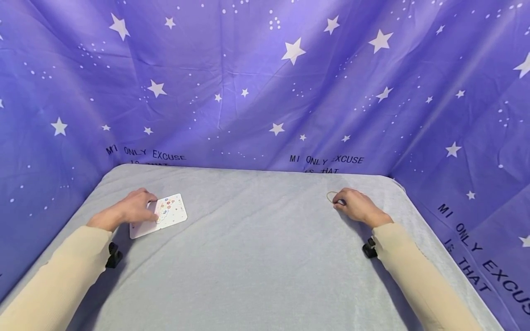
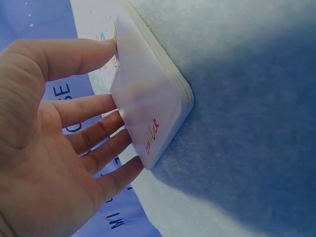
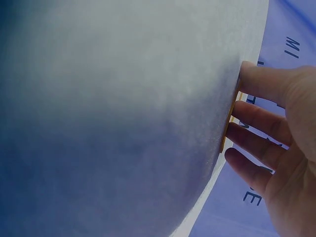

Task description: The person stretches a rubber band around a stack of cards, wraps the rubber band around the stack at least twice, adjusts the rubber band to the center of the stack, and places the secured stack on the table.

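Note:
On the left of the table lies a small white notebook (image 1: 175, 211) with rounded corners, flower prints and colourful lettering. My left hand (image 1: 134, 209) is over its left half. In the left wrist view, the thumb of my left hand (image 2: 54, 123) touches the printed face, and the fingertips reach the notebook's (image 2: 148, 84) far edge. A thin yellow rubber band (image 1: 330, 196) lies at the far right. My right hand (image 1: 356, 204) touches it. In the right wrist view, thumb and fingertips of my right hand (image 3: 281, 128) rest along the band (image 3: 224, 138), slightly apart.
A pale grey cloth covers the table (image 1: 248, 248). Purple star-printed curtains (image 1: 248, 69) hang behind its far edge and along both sides. A black wrist device (image 1: 113, 255) sits on the left forearm and another black device (image 1: 370, 248) on the right.

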`<state>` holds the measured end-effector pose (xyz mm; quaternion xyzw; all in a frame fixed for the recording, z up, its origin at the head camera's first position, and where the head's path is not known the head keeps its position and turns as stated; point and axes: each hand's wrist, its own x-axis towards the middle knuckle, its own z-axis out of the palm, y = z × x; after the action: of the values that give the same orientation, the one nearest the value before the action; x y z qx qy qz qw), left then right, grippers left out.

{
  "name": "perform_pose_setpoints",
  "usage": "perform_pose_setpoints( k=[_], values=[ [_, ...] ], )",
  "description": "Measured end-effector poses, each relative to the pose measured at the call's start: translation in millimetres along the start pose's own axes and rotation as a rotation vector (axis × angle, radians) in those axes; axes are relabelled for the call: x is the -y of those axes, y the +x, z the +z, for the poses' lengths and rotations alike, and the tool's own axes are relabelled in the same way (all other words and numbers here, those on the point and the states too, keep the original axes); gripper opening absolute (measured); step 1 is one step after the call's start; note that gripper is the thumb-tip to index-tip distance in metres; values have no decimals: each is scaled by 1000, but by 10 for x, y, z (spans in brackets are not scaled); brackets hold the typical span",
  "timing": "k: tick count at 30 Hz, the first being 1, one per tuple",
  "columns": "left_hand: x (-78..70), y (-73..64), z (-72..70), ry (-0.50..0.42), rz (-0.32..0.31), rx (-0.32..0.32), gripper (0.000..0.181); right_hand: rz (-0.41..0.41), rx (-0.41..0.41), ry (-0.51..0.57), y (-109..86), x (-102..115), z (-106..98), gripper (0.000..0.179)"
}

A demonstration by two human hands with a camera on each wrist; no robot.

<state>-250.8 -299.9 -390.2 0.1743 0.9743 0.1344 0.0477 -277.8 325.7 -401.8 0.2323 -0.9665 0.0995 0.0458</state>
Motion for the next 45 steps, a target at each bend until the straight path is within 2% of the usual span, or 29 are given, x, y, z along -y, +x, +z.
perform_pose_setpoints(
  k=[16, 26, 32, 39, 45],
  values=[
    [29, 55, -38, -74, -41, 38, 56, 24, 4, 5, -4, 3, -19, 13],
    [159, 15, -28, -126, 7, 22, 51, 36, 5, 4, -5, -21, 10, 15],
    [203, -36, -61, -129, -6, 44, 50, 19, -4, -3, -4, -24, 18, 12],
    [162, -39, -69, -118, -25, 53, 49, 2, -5, 11, -10, -29, 19, 9],
    [151, -40, -64, -155, -61, 57, 49, -8, -17, 14, -6, -24, 19, 6]
  ],
)
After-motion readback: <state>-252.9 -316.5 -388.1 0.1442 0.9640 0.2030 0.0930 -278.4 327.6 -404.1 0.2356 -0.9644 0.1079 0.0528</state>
